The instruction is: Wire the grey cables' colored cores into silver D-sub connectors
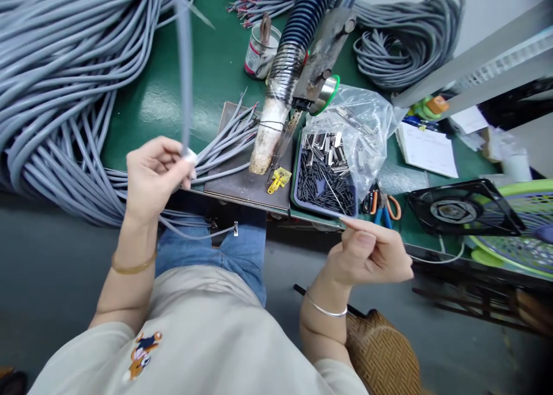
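A grey cable (pixel 185 78), smeared by motion, rises from the fingers of my left hand (pixel 158 167), which pinches it near its lower end. Something small and white (pixel 189 156) shows at those fingertips; I cannot make out what it is. My right hand (pixel 369 250) is just off the table edge, its index finger stretched toward the front corner of a tray (pixel 295 194) and its other fingers curled. No object shows in it. Small black sleeves (pixel 319 190) and metal connectors (pixel 330 147) fill the tray. Across my lap runs a cable ending in a metal connector (pixel 235 228).
Thick bundles of grey cable (pixel 64 67) cover the left side. A soldering iron (pixel 290 127) and a ribbed hose (pixel 298 32) hang over a brown board (pixel 224 182). Pliers (pixel 386 206), a black fan (pixel 464 208) and a green basket (pixel 533 193) lie to the right.
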The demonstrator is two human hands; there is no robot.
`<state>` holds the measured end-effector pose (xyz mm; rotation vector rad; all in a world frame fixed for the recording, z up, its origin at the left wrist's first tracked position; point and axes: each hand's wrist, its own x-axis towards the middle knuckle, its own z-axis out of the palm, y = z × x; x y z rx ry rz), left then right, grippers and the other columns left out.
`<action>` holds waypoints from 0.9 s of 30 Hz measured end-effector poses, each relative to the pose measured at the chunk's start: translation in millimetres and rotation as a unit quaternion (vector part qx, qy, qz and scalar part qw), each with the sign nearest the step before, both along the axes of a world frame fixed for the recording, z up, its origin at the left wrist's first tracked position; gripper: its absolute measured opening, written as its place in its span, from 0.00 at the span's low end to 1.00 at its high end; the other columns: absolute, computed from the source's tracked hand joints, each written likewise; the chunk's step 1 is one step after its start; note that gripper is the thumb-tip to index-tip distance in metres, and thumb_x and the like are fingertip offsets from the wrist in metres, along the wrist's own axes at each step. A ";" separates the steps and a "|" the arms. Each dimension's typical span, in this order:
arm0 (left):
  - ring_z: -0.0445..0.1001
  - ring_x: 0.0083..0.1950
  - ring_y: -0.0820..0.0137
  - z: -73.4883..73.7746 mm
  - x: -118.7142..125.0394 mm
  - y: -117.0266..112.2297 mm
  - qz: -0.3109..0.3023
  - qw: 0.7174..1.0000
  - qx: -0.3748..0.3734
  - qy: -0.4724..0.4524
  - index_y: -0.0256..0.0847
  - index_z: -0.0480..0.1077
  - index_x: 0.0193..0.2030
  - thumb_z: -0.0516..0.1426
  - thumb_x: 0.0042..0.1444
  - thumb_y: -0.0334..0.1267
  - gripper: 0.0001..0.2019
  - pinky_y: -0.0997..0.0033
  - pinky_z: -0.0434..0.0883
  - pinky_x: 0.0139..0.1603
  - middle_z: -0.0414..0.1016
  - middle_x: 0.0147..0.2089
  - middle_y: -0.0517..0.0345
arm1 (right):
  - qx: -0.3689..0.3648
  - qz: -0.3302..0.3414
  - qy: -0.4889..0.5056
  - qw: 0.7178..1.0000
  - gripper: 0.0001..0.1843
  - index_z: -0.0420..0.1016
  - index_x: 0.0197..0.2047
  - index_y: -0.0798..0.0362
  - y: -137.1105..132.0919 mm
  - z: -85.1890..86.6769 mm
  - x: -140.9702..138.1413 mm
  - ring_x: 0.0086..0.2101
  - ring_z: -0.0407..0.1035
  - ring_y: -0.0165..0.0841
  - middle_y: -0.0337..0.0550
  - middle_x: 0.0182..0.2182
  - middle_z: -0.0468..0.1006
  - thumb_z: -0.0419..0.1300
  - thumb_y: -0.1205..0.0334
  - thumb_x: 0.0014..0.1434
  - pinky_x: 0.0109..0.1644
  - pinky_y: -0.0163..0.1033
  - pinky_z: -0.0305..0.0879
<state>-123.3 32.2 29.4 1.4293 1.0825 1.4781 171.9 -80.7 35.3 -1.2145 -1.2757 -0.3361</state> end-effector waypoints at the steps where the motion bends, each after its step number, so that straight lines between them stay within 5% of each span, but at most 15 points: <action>1: 0.71 0.18 0.75 9.0 -3.1 -7.1 -0.106 0.993 -0.015 0.045 0.42 0.79 0.32 0.69 0.52 0.38 0.05 0.76 0.67 0.19 0.78 0.23 0.60 | 0.002 -0.002 0.019 1.000 0.13 0.85 0.34 0.47 2.3 0.6 -0.7 0.15 0.62 0.28 0.34 0.16 0.70 0.63 0.51 0.64 0.21 0.37 0.55; 3: 0.74 0.20 0.74 23.8 1.6 -19.5 -0.365 0.918 -0.028 0.150 0.45 0.83 0.34 0.69 0.52 0.36 0.02 0.78 0.69 0.20 0.80 0.24 0.59 | 0.014 -0.002 0.055 0.998 0.12 0.84 0.34 0.47 9.4 3.2 -4.1 0.14 0.59 0.27 0.33 0.15 0.68 0.63 0.51 0.64 0.20 0.35 0.50; 5: 0.76 0.21 0.72 29.4 20.9 -29.2 -0.547 0.827 -0.028 0.128 0.49 0.84 0.34 0.71 0.51 0.35 0.05 0.78 0.72 0.23 0.81 0.25 0.59 | 0.036 0.014 0.084 0.996 0.13 0.83 0.32 0.48 17.9 6.7 -9.0 0.13 0.54 0.25 0.31 0.14 0.65 0.63 0.51 0.63 0.18 0.35 0.44; 7: 0.75 0.19 0.72 23.7 48.3 -37.6 -0.655 0.753 -0.026 0.047 0.50 0.84 0.31 0.74 0.45 0.36 0.07 0.78 0.71 0.21 0.81 0.24 0.59 | 0.054 0.032 0.104 0.993 0.13 0.82 0.31 0.49 23.8 9.5 -13.3 0.12 0.50 0.24 0.30 0.13 0.62 0.63 0.51 0.63 0.17 0.35 0.40; 9: 0.74 0.18 0.72 9.8 73.3 -45.9 -0.685 0.724 -0.086 -0.008 0.47 0.83 0.32 0.72 0.48 0.40 0.05 0.78 0.69 0.18 0.81 0.23 0.58 | 0.047 0.040 0.110 0.992 0.13 0.81 0.31 0.49 23.6 10.3 -15.1 0.12 0.50 0.23 0.30 0.14 0.62 0.63 0.52 0.63 0.18 0.35 0.41; 10: 0.72 0.17 0.73 1.6 82.1 -50.1 -0.637 0.755 -0.153 -0.027 0.44 0.83 0.33 0.71 0.52 0.42 0.06 0.78 0.67 0.17 0.79 0.22 0.57 | 0.035 0.035 0.109 0.993 0.13 0.82 0.32 0.49 21.0 9.8 -14.9 0.12 0.51 0.24 0.31 0.14 0.63 0.63 0.52 0.63 0.18 0.34 0.42; 13: 0.62 0.16 0.81 -20.1 90.4 -62.3 -0.364 0.886 -0.272 -0.097 0.37 0.81 0.38 0.69 0.53 0.45 0.13 0.81 0.59 0.15 0.77 0.23 0.58 | -0.022 0.024 0.087 0.996 0.13 0.83 0.34 0.49 7.6 5.5 -11.5 0.15 0.57 0.25 0.33 0.16 0.66 0.62 0.52 0.65 0.20 0.35 0.49; 16: 0.59 0.17 0.84 -30.4 82.1 -72.4 -0.184 0.938 -0.260 -0.135 0.33 0.81 0.43 0.69 0.53 0.44 0.17 0.83 0.55 0.15 0.74 0.23 0.60 | -0.096 0.038 0.033 0.994 0.10 0.83 0.35 0.48 -2.9 -0.2 -10.5 0.18 0.61 0.25 0.35 0.20 0.73 0.62 0.57 0.65 0.23 0.35 0.55; 22: 0.56 0.13 0.84 -29.6 77.0 -74.8 -0.154 0.937 -0.283 -0.132 0.33 0.82 0.47 0.69 0.52 0.45 0.20 0.81 0.51 0.13 0.72 0.19 0.64 | -0.283 0.117 0.082 0.948 0.09 0.82 0.36 0.51 6.0 -5.6 -27.8 0.20 0.56 0.23 0.36 0.25 0.74 0.62 0.60 0.66 0.24 0.35 0.52; 27: 0.67 0.18 0.79 -28.9 83.6 -68.8 -0.179 0.927 -0.301 -0.138 0.34 0.80 0.39 0.70 0.51 0.44 0.15 0.80 0.63 0.18 0.77 0.23 0.59 | -0.339 0.209 0.148 0.905 0.06 0.83 0.38 0.51 18.2 -11.6 -37.8 0.22 0.58 0.23 0.40 0.33 0.79 0.64 0.62 0.64 0.24 0.35 0.50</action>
